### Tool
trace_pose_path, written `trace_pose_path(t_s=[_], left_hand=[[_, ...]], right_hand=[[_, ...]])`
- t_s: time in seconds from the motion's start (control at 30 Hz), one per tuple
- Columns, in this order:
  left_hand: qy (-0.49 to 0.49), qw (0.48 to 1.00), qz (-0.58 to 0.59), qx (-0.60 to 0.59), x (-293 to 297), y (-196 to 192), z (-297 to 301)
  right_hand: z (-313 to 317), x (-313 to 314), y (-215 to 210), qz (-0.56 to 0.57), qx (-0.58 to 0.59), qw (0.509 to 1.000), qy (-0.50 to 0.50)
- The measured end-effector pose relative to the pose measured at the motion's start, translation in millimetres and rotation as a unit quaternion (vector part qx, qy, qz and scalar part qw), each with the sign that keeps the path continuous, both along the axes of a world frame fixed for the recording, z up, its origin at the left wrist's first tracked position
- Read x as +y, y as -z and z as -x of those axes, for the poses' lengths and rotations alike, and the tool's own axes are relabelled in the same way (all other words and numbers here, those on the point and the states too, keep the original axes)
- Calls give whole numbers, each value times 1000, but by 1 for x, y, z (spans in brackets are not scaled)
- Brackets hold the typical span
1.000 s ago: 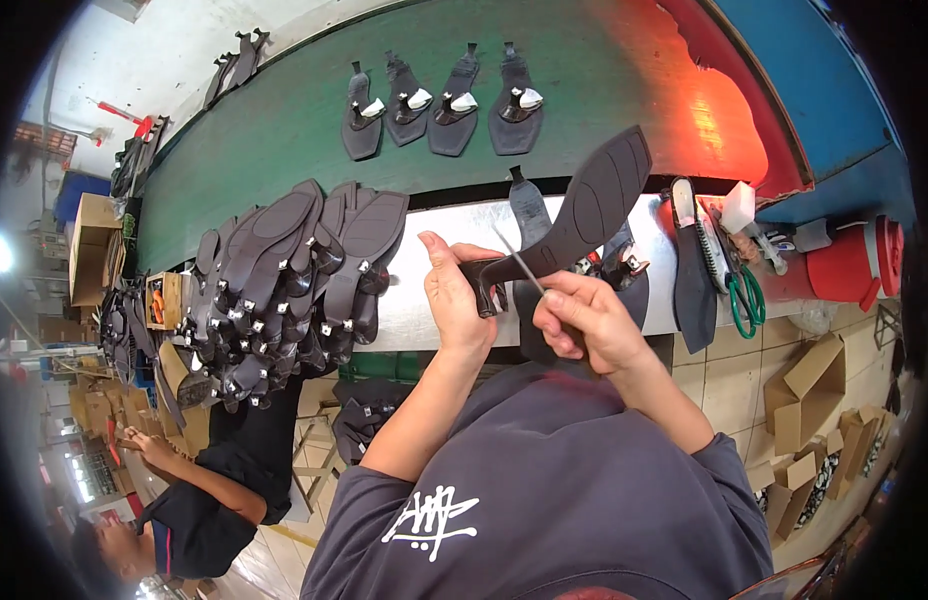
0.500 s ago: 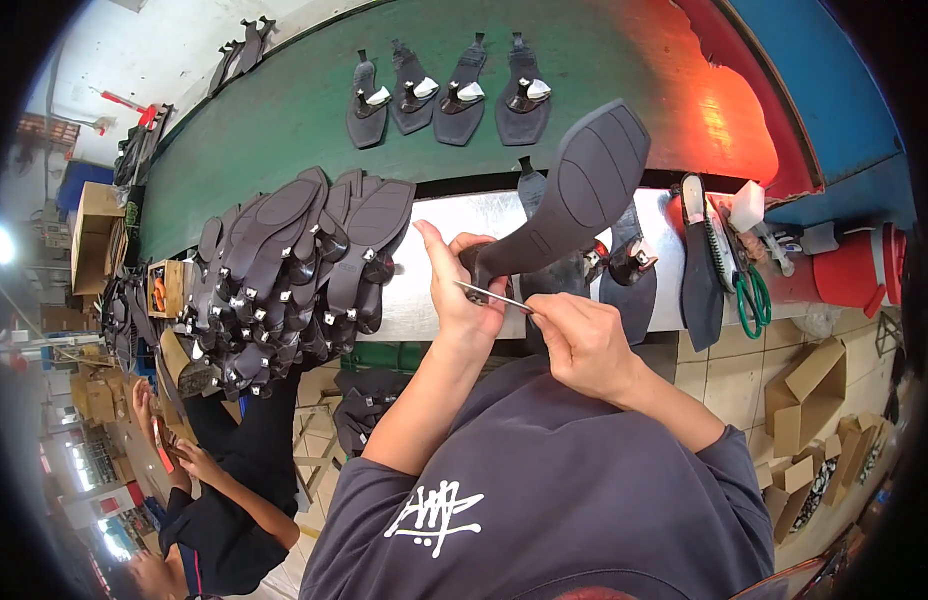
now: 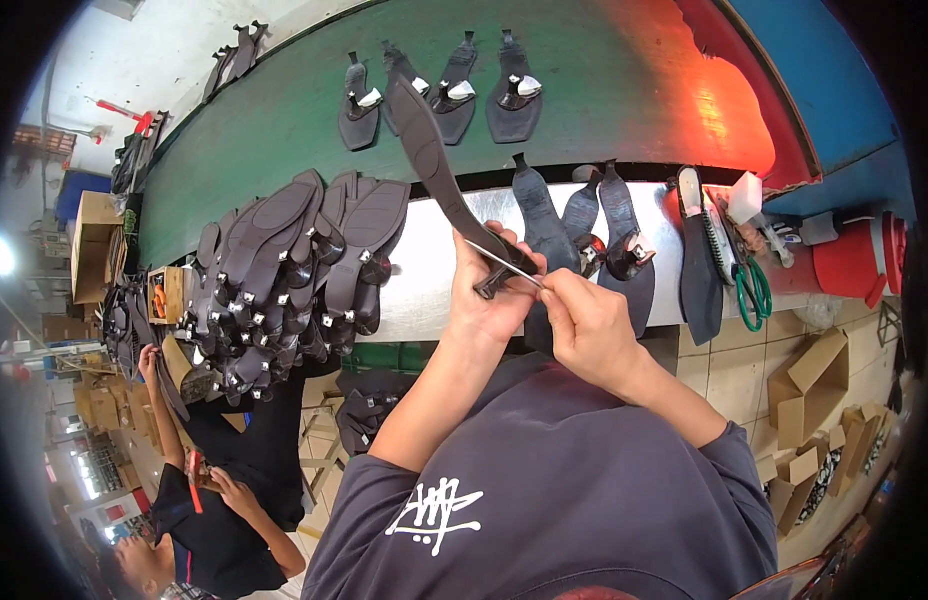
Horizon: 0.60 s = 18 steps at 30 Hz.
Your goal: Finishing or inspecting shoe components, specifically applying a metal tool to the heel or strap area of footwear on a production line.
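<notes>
My left hand [image 3: 481,308] is closed around the heel end of a dark heeled sandal [image 3: 436,168], whose long sole points up and away to the left. In my right hand [image 3: 592,328] I pinch a thin metal rod [image 3: 506,263], which lies across the sandal beside its heel. Whether the rod's tip presses into the sandal is hard to make out. Just beyond my hands, more dark heeled sandals [image 3: 542,212] lie on a shiny metal strip [image 3: 424,285]. Farther off, a row of sandals with white wrapping on their straps [image 3: 512,105] rests on the green tabletop [image 3: 584,110].
A large heap of sandals [image 3: 274,265] is at the left. To the right lie a dark sole [image 3: 699,270], green-handled scissors [image 3: 752,298] and a red container [image 3: 849,268]. Cardboard boxes [image 3: 810,385] stand on the floor. At lower left a person [image 3: 219,520] holds something red.
My left hand has turned the sandal, so its sole swings from upper right to upper left and shows more edge-on. The rod stays in my right hand, which has shifted slightly.
</notes>
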<state>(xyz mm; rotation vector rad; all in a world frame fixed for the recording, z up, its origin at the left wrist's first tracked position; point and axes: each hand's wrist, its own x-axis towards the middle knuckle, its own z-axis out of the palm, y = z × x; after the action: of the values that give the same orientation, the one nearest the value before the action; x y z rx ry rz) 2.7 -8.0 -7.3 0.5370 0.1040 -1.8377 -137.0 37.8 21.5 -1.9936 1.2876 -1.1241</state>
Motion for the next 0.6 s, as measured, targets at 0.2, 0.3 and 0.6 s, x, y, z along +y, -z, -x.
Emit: trace_pose_path(t_s=[0.2, 0.3, 0.6], left_hand=[[8, 996, -16, -92, -11, -8, 3], [11, 991, -52, -121, -24, 0, 4], [-205, 835, 72, -506, -39, -79, -158]], right_hand=[[-2, 8, 0, -51, -15, 998, -22], [-5, 22, -1, -19, 13, 993, -116], [138, -33, 18, 49, 185, 933, 304]])
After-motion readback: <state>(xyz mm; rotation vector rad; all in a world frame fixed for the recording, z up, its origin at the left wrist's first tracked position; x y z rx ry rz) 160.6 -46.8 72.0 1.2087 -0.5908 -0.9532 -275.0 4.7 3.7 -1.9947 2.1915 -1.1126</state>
